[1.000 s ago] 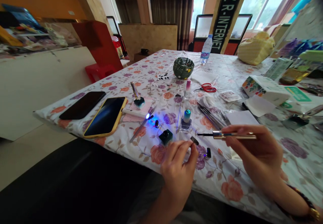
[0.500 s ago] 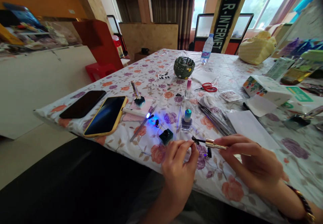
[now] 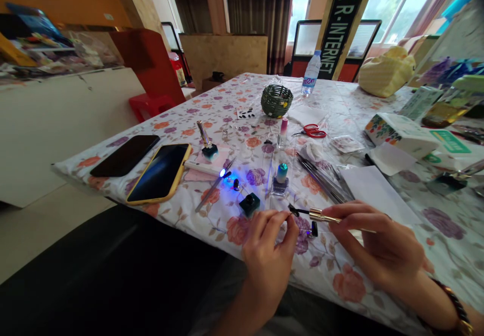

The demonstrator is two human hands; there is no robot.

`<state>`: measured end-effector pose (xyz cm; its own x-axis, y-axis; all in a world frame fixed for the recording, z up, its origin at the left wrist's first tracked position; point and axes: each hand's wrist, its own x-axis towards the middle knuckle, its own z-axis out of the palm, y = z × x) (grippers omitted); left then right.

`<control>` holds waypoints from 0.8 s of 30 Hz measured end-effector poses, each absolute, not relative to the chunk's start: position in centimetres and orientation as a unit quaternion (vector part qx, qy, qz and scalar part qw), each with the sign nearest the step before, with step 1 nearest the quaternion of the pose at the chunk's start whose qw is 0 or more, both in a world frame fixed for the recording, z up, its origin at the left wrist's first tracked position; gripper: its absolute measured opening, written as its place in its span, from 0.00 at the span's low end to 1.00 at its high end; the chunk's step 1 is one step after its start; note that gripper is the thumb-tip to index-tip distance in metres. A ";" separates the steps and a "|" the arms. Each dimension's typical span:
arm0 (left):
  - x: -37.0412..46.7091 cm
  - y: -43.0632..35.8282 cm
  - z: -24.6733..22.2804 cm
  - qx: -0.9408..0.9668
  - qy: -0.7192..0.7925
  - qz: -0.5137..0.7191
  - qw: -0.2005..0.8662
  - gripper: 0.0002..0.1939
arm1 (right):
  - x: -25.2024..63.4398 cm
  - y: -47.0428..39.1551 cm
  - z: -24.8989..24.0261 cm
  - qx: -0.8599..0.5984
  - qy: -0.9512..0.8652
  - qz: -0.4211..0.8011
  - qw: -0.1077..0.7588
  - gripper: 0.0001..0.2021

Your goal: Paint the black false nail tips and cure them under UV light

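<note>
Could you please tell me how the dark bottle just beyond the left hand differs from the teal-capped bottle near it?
The dark bottle stands uncapped, while the teal-capped bottle has its cap on. The dark bottle looks blackish green; the teal-capped bottle's body looks greyish purple. The dark bottle appears lower than the teal-capped bottle. Both rest on the floral tablecloth.

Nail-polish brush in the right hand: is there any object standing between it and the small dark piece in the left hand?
Nothing visible stands in the way: the right hand holds the nail-polish brush with its tip at the small dark piece, which the left hand pinches.
</note>
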<state>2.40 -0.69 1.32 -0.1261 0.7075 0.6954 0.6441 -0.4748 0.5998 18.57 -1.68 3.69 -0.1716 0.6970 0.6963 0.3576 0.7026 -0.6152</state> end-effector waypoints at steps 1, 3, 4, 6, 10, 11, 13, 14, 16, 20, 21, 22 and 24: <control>2.4 -0.7 1.3 0.662 0.511 0.548 0.028 0.05 | 18.6 -1.7 3.7 -0.352 -0.746 0.159 0.543 0.19; 2.4 -0.7 1.3 0.664 0.510 0.546 0.024 0.05 | 18.5 -1.8 3.8 -0.349 -0.738 0.168 0.553 0.19; 2.4 -0.7 1.3 0.665 0.509 0.546 0.022 0.06 | 18.5 -1.9 3.9 -0.349 -0.733 0.173 0.558 0.19; 2.4 -0.6 1.3 0.665 0.510 0.546 0.022 0.06 | 18.5 -1.9 3.9 -0.353 -0.722 0.181 0.567 0.19; 2.4 -0.6 1.1 0.661 0.511 0.549 0.028 0.05 | 18.3 -1.9 4.1 -0.369 -0.702 0.202 0.575 0.17; 2.4 -0.6 1.1 0.661 0.510 0.550 0.029 0.05 | 18.3 -1.9 4.1 -0.371 -0.696 0.216 0.576 0.16; 2.4 -0.6 1.0 0.660 0.507 0.553 0.034 0.05 | 18.1 -1.8 4.1 -0.378 -0.674 0.252 0.582 0.15; 2.4 -0.6 1.0 0.660 0.506 0.554 0.037 0.05 | 18.1 -1.8 4.2 -0.387 -0.656 0.272 0.587 0.14; 2.4 -0.6 1.0 0.661 0.506 0.554 0.038 0.06 | 17.9 -1.6 4.2 -0.419 -0.612 0.309 0.595 0.11; 2.4 -0.6 1.1 0.661 0.505 0.554 0.035 0.05 | 18.0 -1.0 4.2 -0.489 -0.544 0.346 0.587 0.07; 2.4 -0.6 1.1 0.661 0.505 0.554 0.035 0.05 | 18.1 -0.8 4.2 -0.497 -0.537 0.348 0.586 0.06; 2.3 -0.6 1.1 0.661 0.505 0.554 0.037 0.05 | 18.2 -0.7 4.2 -0.500 -0.532 0.348 0.588 0.05; 2.3 -0.7 1.1 0.663 0.502 0.554 0.041 0.05 | 18.3 -0.6 4.4 -0.504 -0.526 0.340 0.594 0.04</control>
